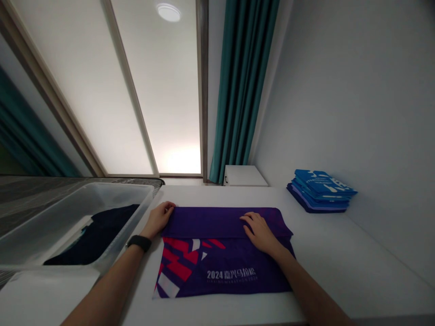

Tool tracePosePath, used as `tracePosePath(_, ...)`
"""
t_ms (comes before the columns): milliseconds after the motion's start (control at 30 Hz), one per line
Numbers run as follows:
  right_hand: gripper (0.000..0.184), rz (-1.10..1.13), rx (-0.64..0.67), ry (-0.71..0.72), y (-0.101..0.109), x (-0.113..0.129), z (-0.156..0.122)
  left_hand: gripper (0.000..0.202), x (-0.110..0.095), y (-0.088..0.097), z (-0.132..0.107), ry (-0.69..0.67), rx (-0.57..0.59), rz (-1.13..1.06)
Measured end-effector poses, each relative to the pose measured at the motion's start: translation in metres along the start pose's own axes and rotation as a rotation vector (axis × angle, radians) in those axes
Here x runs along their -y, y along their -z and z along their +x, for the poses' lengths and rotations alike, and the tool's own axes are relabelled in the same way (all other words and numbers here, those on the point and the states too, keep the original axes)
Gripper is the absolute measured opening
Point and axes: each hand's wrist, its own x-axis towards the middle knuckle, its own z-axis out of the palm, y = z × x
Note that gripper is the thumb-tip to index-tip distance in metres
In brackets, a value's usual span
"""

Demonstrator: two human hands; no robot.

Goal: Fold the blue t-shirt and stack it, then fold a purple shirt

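A purple T-shirt [226, 258] with red and white shapes and "2024" lettering lies on the white table in front of me. Its far part is folded over toward me as a plain flap. At the far left corner of the flap, my left hand [159, 219] has its fingers closed on the fabric edge. My right hand [260, 232] rests flat on the right part of the flap, fingers stretched out and somewhat apart. Some of the cloth lies hidden beneath it.
To the left stands a clear plastic bin [112, 251] with dark clothing [98, 237] inside. A stack of folded blue and purple clothes [321, 190] sits at the table's far right, by the wall. Behind the white table [340, 271] is a small white cabinet [244, 175].
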Motion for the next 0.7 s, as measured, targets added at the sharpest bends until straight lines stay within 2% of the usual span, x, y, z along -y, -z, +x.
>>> tracePosePath(100,0.033,0.021,-0.006,0.002,0.0,-0.001,-0.002,0.031,0.001,0.002,0.001,0.002,0.004,0.05)
tracePosePath(167,0.033,0.047,-0.007,-0.006,0.002,-0.002,-0.003,0.035,-0.003,0.004,-0.001,-0.022,-0.044,0.12)
tracePosePath(267,0.033,0.091,-0.018,-0.032,0.005,-0.005,-0.003,0.039,-0.018,0.003,-0.011,-0.138,-0.116,0.254)
tracePosePath(367,0.032,0.106,-0.02,-0.063,0.007,-0.008,-0.003,0.042,-0.037,-0.007,-0.027,-0.302,-0.035,0.337)
tracePosePath(433,0.031,0.105,-0.008,-0.079,0.008,-0.009,-0.004,0.046,-0.043,-0.016,-0.037,-0.361,0.044,0.374)
tracePosePath(567,0.032,0.123,0.024,-0.093,0.01,-0.008,-0.005,0.051,-0.035,-0.028,-0.046,-0.348,0.115,0.42)
tracePosePath(633,0.033,0.123,0.024,-0.098,0.012,-0.007,-0.005,0.052,-0.031,-0.027,-0.046,-0.349,0.113,0.471)
tracePosePath(700,0.033,0.102,0.008,-0.105,0.015,-0.006,-0.005,0.053,-0.036,-0.024,-0.047,-0.369,0.104,0.536)
